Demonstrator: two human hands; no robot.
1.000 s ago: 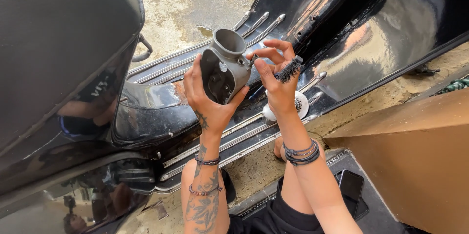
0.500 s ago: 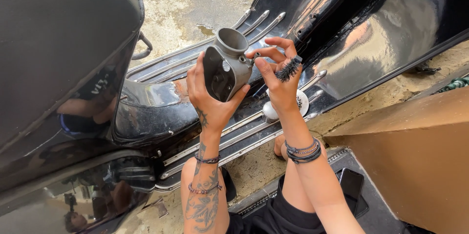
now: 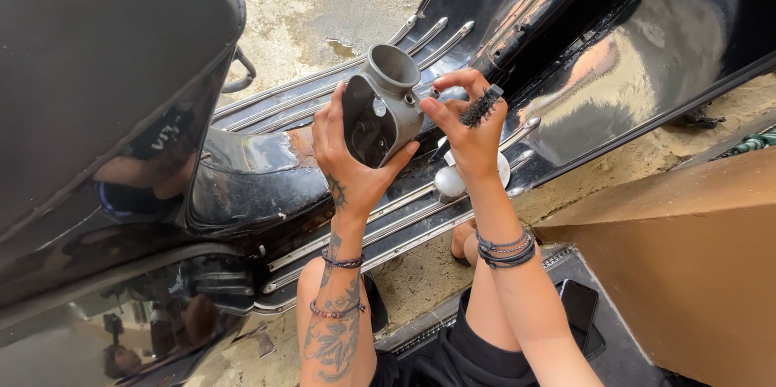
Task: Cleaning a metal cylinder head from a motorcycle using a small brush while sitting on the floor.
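Observation:
My left hand [image 3: 346, 162] grips a grey cast-metal housing [image 3: 382, 104] with a round open neck on top and a hollow side facing me. My right hand [image 3: 471, 138] pinches a small fitting at the housing's right side with thumb and fingertips. A small black bristle brush [image 3: 481, 106] is tucked between the fingers of that same hand. Both hands hover above the black scooter floorboard [image 3: 267, 157] with its chrome strips.
The scooter's black seat [image 3: 97, 72] fills the left, its leg shield [image 3: 630, 39] the upper right. A round metal part [image 3: 449, 181] lies on the floorboard under my right hand. A brown box [image 3: 679, 250] stands at right, a dark phone [image 3: 578, 306] beside my leg.
Both hands and the housing have shifted slightly up and right. My right fingers have closed tighter on the small fitting at the housing's side.

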